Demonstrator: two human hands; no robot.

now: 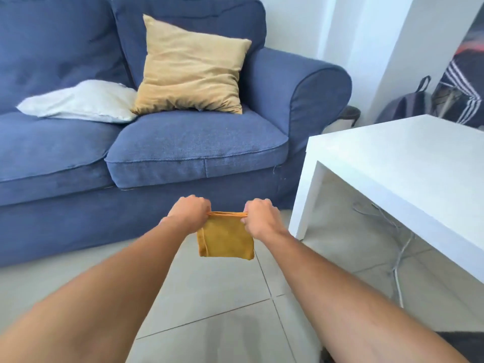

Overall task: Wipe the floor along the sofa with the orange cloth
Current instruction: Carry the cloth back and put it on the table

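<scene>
A folded orange cloth (226,238) hangs in the air in front of the blue sofa (157,155). My left hand (190,212) grips its top left corner and my right hand (262,214) grips its top right corner, both fists closed on the upper edge. The cloth hangs above the pale tiled floor (209,297), a short way out from the sofa's base. Both forearms reach forward from the bottom of the view.
A white low table (392,158) stands to the right, its leg close to the sofa's arm, with grey cables (398,258) on the floor beneath it. A tan cushion (191,69) and a white cushion (78,102) lie on the sofa. Bags sit at the far right.
</scene>
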